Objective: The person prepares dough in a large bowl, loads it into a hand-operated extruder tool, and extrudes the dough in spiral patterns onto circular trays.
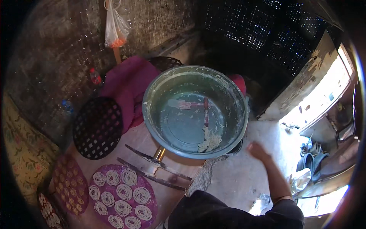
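My right hand [258, 150] is beside the lower right side of a large plastic basin [195, 155], over the grey floor. Its fingers look curled, but blur hides whether they hold anything. My left hand is out of view. Inside the basin are a flat scraper [183, 104], a dark red handle [206, 111] and a lump of pale dough [211, 140]. Below the basin lie two dark wooden bars [151, 175] with a brass-coloured metal cylinder [159, 154]. A round purple mat [114, 169] carries several coiled nests of pale strands [124, 192].
At left are a black lattice tray [97, 128], a purple cloth [128, 83] and another round mat with small yellowish coils [70, 183]. A plastic bag [115, 31] hangs on the wall. More basins [307, 163] stand at far right, near a bright opening.
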A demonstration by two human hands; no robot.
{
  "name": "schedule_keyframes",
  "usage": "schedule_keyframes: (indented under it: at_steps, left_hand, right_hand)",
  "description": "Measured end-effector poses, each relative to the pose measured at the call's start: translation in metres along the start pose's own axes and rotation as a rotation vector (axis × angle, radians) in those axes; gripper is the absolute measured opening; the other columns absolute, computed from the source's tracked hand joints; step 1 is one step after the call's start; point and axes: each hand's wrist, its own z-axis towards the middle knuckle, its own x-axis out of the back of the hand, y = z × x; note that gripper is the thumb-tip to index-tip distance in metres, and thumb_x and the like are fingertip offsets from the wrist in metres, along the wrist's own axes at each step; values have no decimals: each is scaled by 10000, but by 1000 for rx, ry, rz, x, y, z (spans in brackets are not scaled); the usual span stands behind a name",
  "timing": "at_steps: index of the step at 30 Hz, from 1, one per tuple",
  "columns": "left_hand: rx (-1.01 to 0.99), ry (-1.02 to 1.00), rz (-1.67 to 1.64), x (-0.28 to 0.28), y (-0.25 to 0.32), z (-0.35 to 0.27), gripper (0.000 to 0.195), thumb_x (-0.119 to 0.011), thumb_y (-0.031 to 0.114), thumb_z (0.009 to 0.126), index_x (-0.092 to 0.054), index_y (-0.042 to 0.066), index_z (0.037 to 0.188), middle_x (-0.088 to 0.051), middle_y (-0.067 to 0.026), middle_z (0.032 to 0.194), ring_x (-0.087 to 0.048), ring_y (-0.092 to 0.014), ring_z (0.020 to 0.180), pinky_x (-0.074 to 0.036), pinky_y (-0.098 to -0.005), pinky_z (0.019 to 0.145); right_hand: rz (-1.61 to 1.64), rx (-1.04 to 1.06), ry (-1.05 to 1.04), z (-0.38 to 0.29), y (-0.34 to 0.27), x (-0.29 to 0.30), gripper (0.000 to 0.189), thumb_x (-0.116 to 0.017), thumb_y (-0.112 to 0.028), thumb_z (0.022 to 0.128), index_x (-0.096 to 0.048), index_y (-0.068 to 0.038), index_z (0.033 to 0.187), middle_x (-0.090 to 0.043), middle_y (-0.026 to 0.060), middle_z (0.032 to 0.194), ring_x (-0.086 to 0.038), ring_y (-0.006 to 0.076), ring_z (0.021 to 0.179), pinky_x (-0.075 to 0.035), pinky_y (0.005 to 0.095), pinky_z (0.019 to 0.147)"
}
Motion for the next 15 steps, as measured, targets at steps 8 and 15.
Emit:
schedule_keyframes:
  at_steps: [8, 15]
  left_hand:
    - [-516, -380, -184, -120, 162, 94, 544, -665, 409, 775, -529, 164, 1241, -416, -97, 1388, -351, -309, 1296, -246, -545, 1043]
    - [-615, -412, -197, -169, 262, 86, 541, -757, 378, 701, -581, 234, 1192, -420, -29, 1397, -308, -278, 1332, -184, -594, 1054]
  right_hand:
    - [287, 679, 78, 99, -159, 254, 206, -554, -194, 860, -637, -50, 981, -608, 156, 1004, -585, 347, 921, -472, 434, 775]
    - [-187, 783, -823, 194, -189, 192, 237, -573, -230, 837, -611, -29, 957, -600, 156, 1021, -605, 333, 909, -472, 448, 781]
